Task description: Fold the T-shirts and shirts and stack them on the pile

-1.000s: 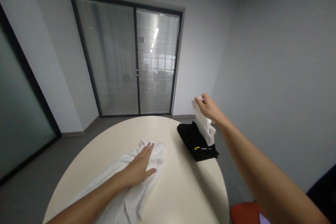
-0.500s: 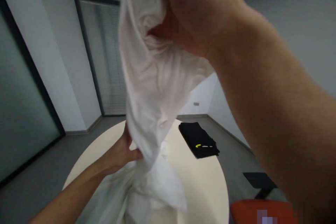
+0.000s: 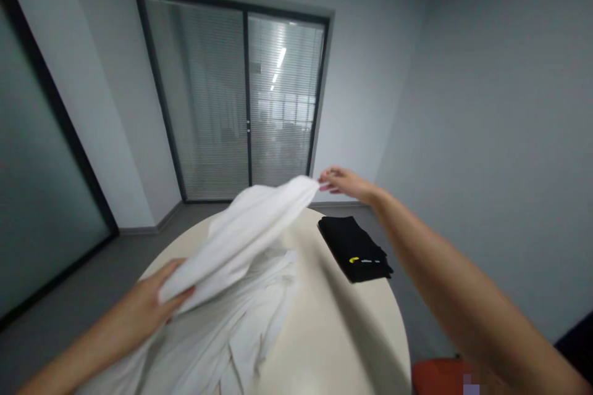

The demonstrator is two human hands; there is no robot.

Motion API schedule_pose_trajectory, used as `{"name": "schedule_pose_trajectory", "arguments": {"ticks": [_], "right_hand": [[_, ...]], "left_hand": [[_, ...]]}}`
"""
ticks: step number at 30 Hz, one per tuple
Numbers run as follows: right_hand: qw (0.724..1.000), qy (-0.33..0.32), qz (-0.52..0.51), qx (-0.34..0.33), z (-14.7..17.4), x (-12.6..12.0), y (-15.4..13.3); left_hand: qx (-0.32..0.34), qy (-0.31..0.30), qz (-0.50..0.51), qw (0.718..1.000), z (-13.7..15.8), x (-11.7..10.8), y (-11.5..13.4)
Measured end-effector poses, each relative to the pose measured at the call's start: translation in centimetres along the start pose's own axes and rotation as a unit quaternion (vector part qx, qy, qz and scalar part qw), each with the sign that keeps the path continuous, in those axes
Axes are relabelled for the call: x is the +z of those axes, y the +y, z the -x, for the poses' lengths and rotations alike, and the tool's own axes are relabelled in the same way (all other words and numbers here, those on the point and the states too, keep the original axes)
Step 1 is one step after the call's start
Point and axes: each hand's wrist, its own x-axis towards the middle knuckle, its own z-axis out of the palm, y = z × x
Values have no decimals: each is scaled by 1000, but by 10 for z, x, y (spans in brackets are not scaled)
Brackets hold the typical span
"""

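Observation:
A large piece of white cloth (image 3: 245, 241), likely a garment though its kind does not show, is stretched between my two hands above the table. My left hand (image 3: 160, 296) grips its near left end, thumb on one side and fingers on the other. At the far right, my right hand (image 3: 340, 182) pinches a corner of the cloth between its fingertips. The lower part of the white cloth lies rumpled on the round cream table (image 3: 333, 333), spreading toward me and the left.
A folded black cloth (image 3: 354, 250) with a yellow and white mark lies at the table's right edge. An orange-red chair seat (image 3: 435, 376) stands at the lower right. Beyond the table is a glass partition (image 3: 222, 105) with blinds.
My right hand has gone from high and close to the camera down and away to the far right, drawing the cloth out. My left hand has moved lower and nearer, to the left.

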Motion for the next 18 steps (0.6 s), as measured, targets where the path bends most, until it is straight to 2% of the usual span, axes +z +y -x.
{"name": "schedule_pose_trajectory", "arguments": {"ticks": [1, 2, 5, 7, 9, 12, 14, 16, 18], "right_hand": [[999, 10, 34, 36, 10, 9, 34], [994, 20, 72, 78, 22, 17, 66], [957, 65, 170, 225, 63, 34, 137], [929, 76, 211, 295, 82, 41, 169], [911, 82, 237, 327, 91, 46, 189], [902, 87, 265, 329, 85, 50, 199], [907, 87, 276, 306, 71, 46, 188], [923, 89, 281, 247, 54, 35, 161], [944, 106, 276, 145, 40, 19, 116]], "left_hand": [[10, -56, -31, 998, 8, 23, -7], [3, -80, -62, 995, 18, 45, -16], [21, -89, -116, 989, 43, 94, -46], [34, -67, -138, 988, 52, 109, -62], [47, -42, -152, 986, 52, 114, -68], [70, -12, -162, 984, 43, 112, -63], [78, 3, -150, 986, 37, 109, -52], [81, 7, -113, 990, 33, 108, -36], [71, -2, -51, 996, 31, 107, -19]]}}
